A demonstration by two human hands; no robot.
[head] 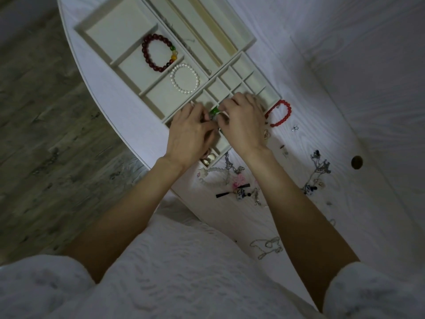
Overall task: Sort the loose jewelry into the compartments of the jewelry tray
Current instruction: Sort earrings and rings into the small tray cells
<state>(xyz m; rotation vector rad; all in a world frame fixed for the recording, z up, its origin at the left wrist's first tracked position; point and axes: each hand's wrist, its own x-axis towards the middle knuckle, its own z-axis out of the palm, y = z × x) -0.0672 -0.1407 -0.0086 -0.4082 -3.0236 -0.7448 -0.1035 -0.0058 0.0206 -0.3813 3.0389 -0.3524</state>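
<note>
A cream jewelry tray (96, 28) with many compartments lies on the white table. A dark red bead bracelet (158, 52) and a white pearl bracelet (185, 78) sit in two of its larger sections. Both hands meet over the small-compartment section (239, 72). My left hand (190, 132) and my right hand (243, 120) together pinch a small green piece of jewelry (214, 110) between their fingertips. Its full shape is hidden by the fingers. Rings (208, 158) lie in the small cells near my left wrist.
Loose on the table: a red bead bracelet (281, 112) beside the tray, a pale bead bracelet (215, 178), pink and blue-white earrings (239, 188), silver chains (319, 168) and a necklace (268, 246). The table's curved edge (128, 134) drops to a wood floor.
</note>
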